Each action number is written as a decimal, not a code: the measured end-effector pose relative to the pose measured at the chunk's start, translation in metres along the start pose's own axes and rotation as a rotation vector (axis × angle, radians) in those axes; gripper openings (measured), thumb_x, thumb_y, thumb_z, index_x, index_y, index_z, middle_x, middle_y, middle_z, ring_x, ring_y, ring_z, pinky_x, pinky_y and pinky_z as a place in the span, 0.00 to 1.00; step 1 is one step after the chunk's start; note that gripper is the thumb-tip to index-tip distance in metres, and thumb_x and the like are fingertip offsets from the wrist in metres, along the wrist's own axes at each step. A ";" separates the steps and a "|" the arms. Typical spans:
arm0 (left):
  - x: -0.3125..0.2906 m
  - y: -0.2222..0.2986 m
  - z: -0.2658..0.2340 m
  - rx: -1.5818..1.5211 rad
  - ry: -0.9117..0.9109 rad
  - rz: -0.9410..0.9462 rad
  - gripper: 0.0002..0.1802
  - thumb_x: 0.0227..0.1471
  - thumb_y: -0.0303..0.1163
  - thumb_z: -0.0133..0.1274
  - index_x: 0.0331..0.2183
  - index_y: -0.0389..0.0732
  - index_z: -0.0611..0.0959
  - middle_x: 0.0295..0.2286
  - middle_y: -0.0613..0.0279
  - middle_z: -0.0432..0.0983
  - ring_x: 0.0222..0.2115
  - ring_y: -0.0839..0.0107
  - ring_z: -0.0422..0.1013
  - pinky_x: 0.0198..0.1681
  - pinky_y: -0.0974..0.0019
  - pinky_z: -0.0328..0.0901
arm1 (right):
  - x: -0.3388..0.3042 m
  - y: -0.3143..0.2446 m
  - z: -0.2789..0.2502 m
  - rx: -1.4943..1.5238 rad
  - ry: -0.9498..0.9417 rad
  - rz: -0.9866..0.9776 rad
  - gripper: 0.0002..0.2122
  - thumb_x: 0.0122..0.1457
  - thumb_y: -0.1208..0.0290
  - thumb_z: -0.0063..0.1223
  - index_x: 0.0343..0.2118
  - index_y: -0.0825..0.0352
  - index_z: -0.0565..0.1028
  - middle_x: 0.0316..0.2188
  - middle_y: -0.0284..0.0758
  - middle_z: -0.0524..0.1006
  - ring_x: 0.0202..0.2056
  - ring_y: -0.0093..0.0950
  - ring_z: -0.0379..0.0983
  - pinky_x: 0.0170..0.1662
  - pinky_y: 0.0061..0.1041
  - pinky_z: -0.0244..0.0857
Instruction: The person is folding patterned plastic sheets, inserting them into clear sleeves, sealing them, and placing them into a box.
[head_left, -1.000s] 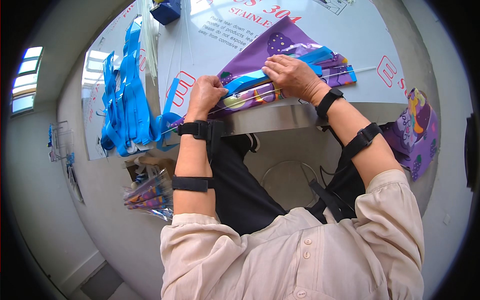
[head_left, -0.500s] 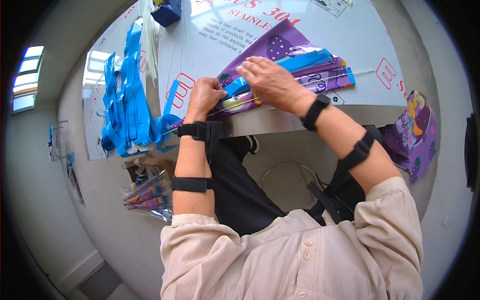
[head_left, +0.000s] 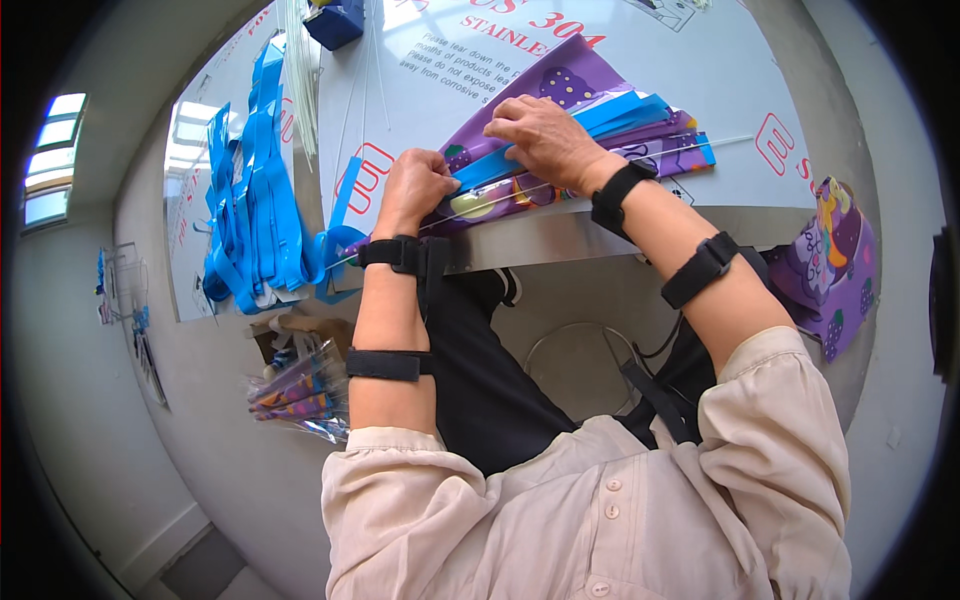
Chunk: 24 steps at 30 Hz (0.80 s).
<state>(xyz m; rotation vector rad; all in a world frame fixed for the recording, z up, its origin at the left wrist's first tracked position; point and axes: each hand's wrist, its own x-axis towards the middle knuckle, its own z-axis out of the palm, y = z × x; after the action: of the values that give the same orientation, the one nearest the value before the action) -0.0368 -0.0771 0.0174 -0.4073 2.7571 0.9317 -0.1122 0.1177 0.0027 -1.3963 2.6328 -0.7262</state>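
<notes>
A purple sheet printed with fruit shapes (head_left: pixel 567 72) lies partly folded along the table's near edge. Across it runs a flat blue strip (head_left: pixel 478 178). My left hand (head_left: pixel 415 190) pinches the strip's left end between thumb and fingertips. Over the strip's middle sits my right hand (head_left: pixel 548 143), its fingers loosely bent and apart, the thumb down by the strip; the part under the palm is hidden. Nearer to me, a thin white rod (head_left: pixel 735 140) lies along the sheet's rolled front edge and sticks out past its right end.
Long blue strips (head_left: pixel 262 190) hang in a bunch at the table's left, beside a bundle of thin white rods (head_left: pixel 300 80). A dark blue dispenser (head_left: pixel 335 22) stands behind. Another purple patterned piece (head_left: pixel 835 275) hangs at the right edge. Wrapped purple pieces (head_left: pixel 300 390) are below left.
My right hand has lifted slightly and its fingers have bent more. More of the blue strip shows between my hands. My left hand keeps its pinch, almost in place.
</notes>
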 end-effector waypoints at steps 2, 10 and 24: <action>0.002 0.002 0.001 0.019 -0.005 -0.007 0.08 0.31 0.26 0.63 0.18 0.34 0.80 0.15 0.54 0.73 0.17 0.67 0.70 0.25 0.65 0.65 | -0.017 0.007 0.010 -0.045 0.085 -0.104 0.17 0.50 0.71 0.56 0.45 0.61 0.72 0.46 0.34 0.70 0.51 0.32 0.63 0.54 0.34 0.57; 0.006 0.000 -0.003 0.016 -0.068 -0.019 0.08 0.33 0.25 0.63 0.18 0.33 0.79 0.13 0.61 0.69 0.16 0.74 0.65 0.22 0.67 0.61 | -0.079 0.006 -0.002 -0.278 -0.068 -0.075 0.33 0.57 0.46 0.41 0.59 0.66 0.56 0.61 0.40 0.54 0.63 0.36 0.46 0.64 0.35 0.39; 0.005 0.000 0.000 0.018 -0.060 -0.020 0.07 0.35 0.23 0.62 0.17 0.33 0.78 0.13 0.66 0.66 0.16 0.77 0.62 0.21 0.69 0.58 | -0.040 0.061 -0.056 -0.012 0.142 0.537 0.15 0.50 0.66 0.57 0.42 0.62 0.77 0.38 0.37 0.77 0.45 0.34 0.70 0.53 0.33 0.58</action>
<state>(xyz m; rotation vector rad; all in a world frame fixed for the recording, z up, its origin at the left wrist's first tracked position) -0.0412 -0.0778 0.0161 -0.3975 2.7004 0.8994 -0.1512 0.1993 0.0194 -0.5951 2.9168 -0.7520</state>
